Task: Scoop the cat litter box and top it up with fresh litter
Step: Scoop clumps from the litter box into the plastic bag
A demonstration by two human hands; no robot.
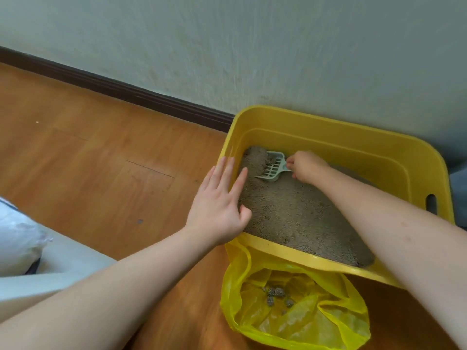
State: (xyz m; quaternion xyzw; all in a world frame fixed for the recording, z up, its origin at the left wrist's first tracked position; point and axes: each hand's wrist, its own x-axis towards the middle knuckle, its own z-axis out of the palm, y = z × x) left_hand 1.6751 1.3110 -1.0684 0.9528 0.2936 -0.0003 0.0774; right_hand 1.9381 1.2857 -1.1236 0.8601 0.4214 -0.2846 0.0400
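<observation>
A yellow litter box (336, 127) sits against the wall on a wooden floor, a yellow waste bag (255, 322) holding clumps at its 6 o'clock edge. The left hand (217, 205), fingers straight, rests on the 9 o'clock rim. The right hand (307, 166) grips the pale scoop (271, 166), its long axis pointing toward 10 o'clock into banked litter; open litter lies behind.
</observation>
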